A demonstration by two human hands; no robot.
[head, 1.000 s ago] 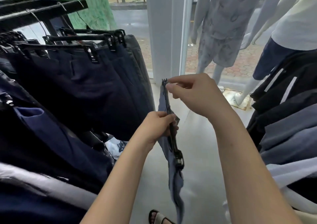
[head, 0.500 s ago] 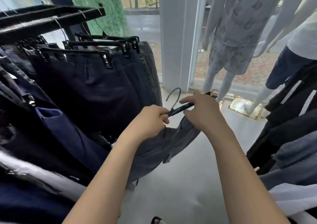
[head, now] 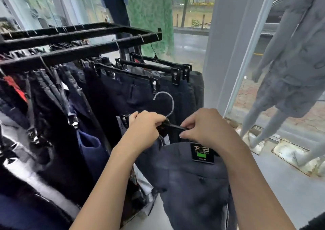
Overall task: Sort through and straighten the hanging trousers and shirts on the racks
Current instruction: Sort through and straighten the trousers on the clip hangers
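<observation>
Trousers (head: 193, 180) in grey-blue hang off a clip hanger (head: 173, 126) that you hold level before the rack (head: 91, 34), near its right end. Your left hand (head: 146, 129) is closed round the bar by the hook; your right hand (head: 207, 129) pinches the other end, likely to seat the waistband in the clip so the pair hangs straight like the dark trousers (head: 133, 96) clipped behind.

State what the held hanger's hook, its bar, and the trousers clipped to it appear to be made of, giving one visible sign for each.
Hook: probably bare metal wire, thin, silvery, with a pale sheen.
Hanger bar: likely moulded plastic, matt black, matching the black clip hangers on the rack.
Trousers: woven cloth, matt grey-blue, hanging in soft folds; the fibre cannot be told.
</observation>
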